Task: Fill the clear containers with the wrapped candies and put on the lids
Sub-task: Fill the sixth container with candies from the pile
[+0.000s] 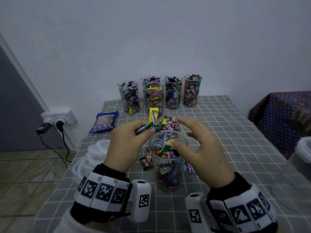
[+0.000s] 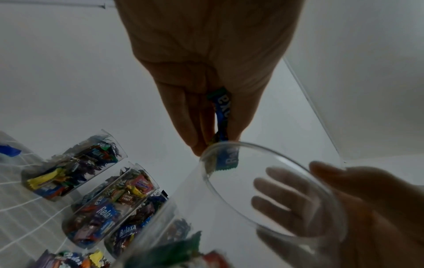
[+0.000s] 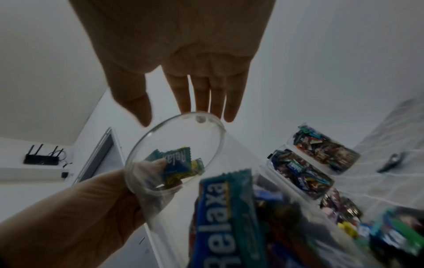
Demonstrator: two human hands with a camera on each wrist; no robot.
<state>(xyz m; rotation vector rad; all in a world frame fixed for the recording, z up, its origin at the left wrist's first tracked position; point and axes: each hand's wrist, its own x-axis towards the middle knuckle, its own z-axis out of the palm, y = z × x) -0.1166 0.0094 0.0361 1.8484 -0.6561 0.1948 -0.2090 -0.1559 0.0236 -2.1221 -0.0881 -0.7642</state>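
At a table (image 1: 235, 132) spread with a grey checked cloth, we pinch a green wrapped candy (image 1: 149, 127) between the thumb and fingers of our left hand (image 1: 125, 145) and hold it just over the rim of the nearest clear container (image 1: 168, 165), which stands upright close to us and looks roughly three-quarters full. Our right hand (image 1: 203, 152) hovers on the other side of the mouth, fingers spread and loosely extended, gripping nothing; whether its thumb touches the rim we cannot tell. From the left wrist view the candy (image 2: 221, 116) hangs lengthwise between pressed-together fingers, its lower end showing behind the rim. To do this step well, we judge, we should bring the sweet over the centre of the opening before letting go, since a release at the edge could tip it onto the cloth among the loose candies (image 1: 170, 122) lying behind the container. The free hand would serve best steadying the wall of the container, which is light and tall and could topple at a nudge. Long wrappers are better laid flat or pressed down so nothing stands proud of the rim and fouls the lid. Five filled containers (image 1: 173, 93) stand without lids along the wall, and a stack of lids (image 1: 94, 153) waits at our left.
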